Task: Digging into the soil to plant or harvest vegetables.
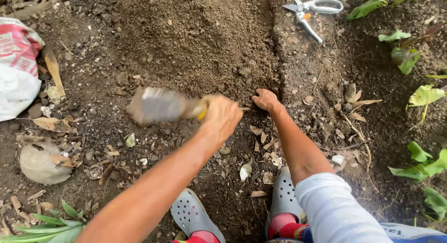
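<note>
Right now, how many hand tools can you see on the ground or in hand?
2. A trowel, motion-blurred, is gripped in the left hand over the soil; pruning shears lie on the dirt at top right. Others may be hidden outside the view.

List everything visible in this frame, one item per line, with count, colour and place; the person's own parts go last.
trowel: one, grey blade blurred by motion, yellow at the handle, centre-left over the soil
garden shears: one, white handles, top right on the soil
soil mound: one, brown, top centre
sack: one, white and red, left edge
stone: one, pale, lower left
leafy plants: several, green, right edge
clogs: two, grey, bottom centre
left hand: grips the trowel handle
right hand: fingers pressed on the soil
</note>
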